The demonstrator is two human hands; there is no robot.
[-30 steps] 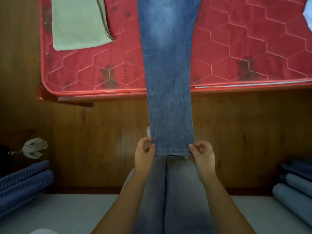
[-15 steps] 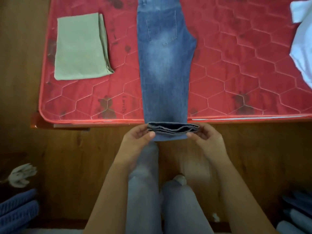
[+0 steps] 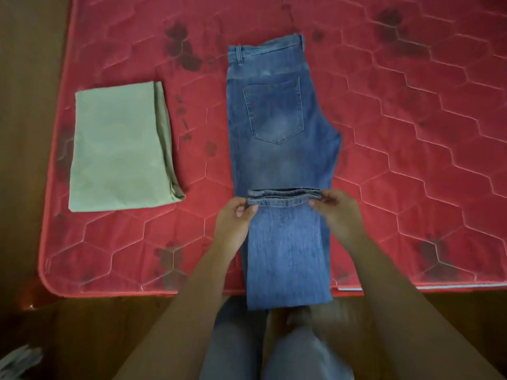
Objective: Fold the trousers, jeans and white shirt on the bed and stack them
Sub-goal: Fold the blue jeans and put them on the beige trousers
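So the jeans (image 3: 277, 119) lie lengthwise down the middle of the bed (image 3: 411, 133), waistband (image 3: 269, 48) toward the far edge, long axis running straight away from the person. The leg ends are doubled back from the near edge, and the fold hangs just over it. The left hand (image 3: 236, 218) pinches the hem's left corner and the right hand (image 3: 337, 209) the right corner. They're level, with the waistband dead ahead of both. The green trousers (image 3: 118, 149) sit folded by the left edge. No sign of the white shirt in view.
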